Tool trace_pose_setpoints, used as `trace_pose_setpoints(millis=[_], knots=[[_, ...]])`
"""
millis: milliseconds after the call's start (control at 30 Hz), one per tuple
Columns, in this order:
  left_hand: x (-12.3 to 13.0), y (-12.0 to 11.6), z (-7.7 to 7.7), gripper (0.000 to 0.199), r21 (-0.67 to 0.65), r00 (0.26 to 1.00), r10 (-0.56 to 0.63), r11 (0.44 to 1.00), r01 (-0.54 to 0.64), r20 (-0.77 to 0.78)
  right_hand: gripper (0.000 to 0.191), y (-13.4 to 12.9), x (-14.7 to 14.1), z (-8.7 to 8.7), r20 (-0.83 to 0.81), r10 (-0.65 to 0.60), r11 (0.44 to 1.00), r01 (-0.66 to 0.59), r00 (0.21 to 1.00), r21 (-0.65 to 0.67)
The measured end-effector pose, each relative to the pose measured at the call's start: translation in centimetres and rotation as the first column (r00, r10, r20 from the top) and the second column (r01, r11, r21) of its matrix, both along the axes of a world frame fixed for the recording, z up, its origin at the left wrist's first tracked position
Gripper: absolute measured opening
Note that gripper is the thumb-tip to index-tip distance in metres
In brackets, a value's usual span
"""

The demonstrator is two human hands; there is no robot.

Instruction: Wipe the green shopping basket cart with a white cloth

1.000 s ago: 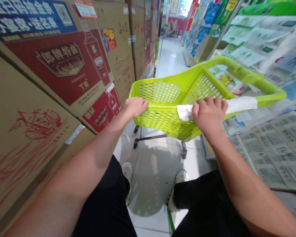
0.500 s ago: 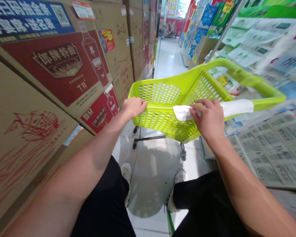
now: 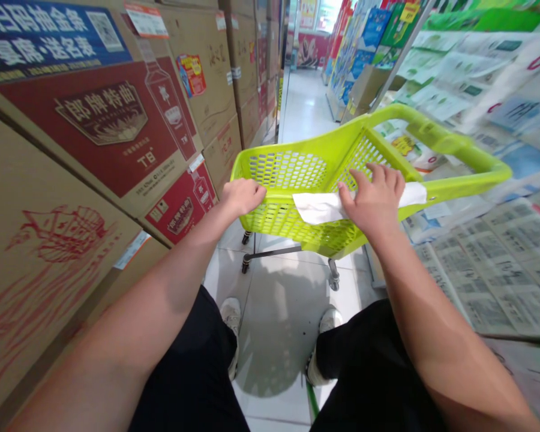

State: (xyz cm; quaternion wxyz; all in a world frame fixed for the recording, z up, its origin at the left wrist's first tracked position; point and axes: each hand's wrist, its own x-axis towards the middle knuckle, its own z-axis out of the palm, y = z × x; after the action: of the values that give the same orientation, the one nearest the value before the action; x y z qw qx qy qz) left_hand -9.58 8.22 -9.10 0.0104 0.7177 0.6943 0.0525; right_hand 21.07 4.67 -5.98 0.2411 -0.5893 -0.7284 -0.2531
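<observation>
A lime-green shopping cart with a perforated plastic basket stands sideways in front of me. My left hand is closed over the near corner of its rim, on the left. Along the near rim lies a thin white wipe; whether it is cloth or paper I cannot tell. My right hand holds the wipe against the rim, palm down, with the fingers bent over the far side and somewhat apart. Part of the wipe is hidden under this hand. To its right is the cart's thick handle.
Stacked cardboard cartons wall the left side. Packs of white paper goods fill the right side. A tiled floor runs between them past the cart. Below the basket are the cart's wheels, close to my shoes.
My right hand has slid left along the rim, and the wipe has moved left with it, baring more rim by the handle. My left hand keeps its grip on the corner.
</observation>
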Motion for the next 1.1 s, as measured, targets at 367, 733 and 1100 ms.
trace_pose_setpoints(millis=[367, 733, 1100], knots=[[-0.1, 0.0, 0.0, 0.061, 0.028, 0.999, -0.034, 0.999, 0.033, 0.037, 0.044, -2.5, 7.5, 1.1, 0.146, 0.189, 0.973, -0.165, 0.971, -0.163], [0.1, 0.5, -0.1, 0.062, 0.022, 1.000, -0.003, 1.000, 0.003, 0.020, 0.036, -5.9, 6.1, 3.0, 0.145, 0.305, 0.944, -0.280, 0.941, -0.172], [0.2, 0.6, -0.3, 0.063, 0.008, 1.000, 0.006, 1.000, -0.006, 0.002, 0.053, -2.8, -0.4, 0.9, 0.022, 0.315, 0.942, -0.309, 0.949, -0.130]])
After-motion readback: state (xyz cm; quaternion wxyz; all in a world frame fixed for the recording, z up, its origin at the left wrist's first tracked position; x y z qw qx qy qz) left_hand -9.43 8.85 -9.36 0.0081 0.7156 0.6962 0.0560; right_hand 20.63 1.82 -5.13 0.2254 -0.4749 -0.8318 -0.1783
